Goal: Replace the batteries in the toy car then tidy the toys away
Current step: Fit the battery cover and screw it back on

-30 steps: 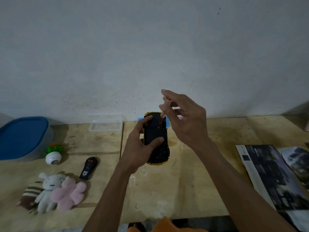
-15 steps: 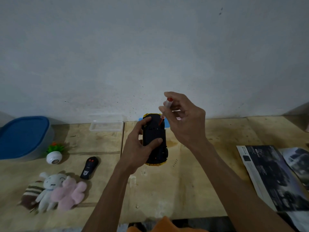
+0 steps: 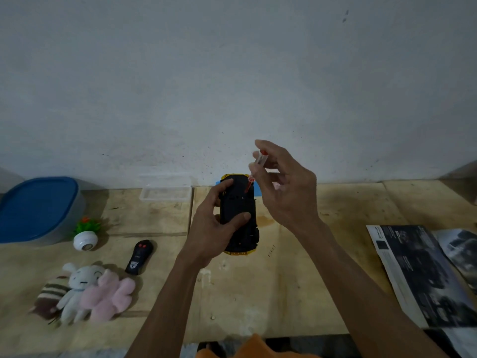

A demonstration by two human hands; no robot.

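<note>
Above the table [image 3: 296, 280], our left hand [image 3: 214, 228] grips the upside-down toy car [image 3: 238, 213] while our right hand [image 3: 281, 187] pinches a small screwdriver [image 3: 255, 170], which could slip off the tiny screw.

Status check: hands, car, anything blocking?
Left hand grips toy car, underside up, above table. Right hand pinches small screwdriver, tip at car's underside. Nothing blocking; remote and plush toys lie off left.

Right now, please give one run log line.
left hand: holds toy car underside up | right hand: small screwdriver on underside | batteries: unseen
</note>
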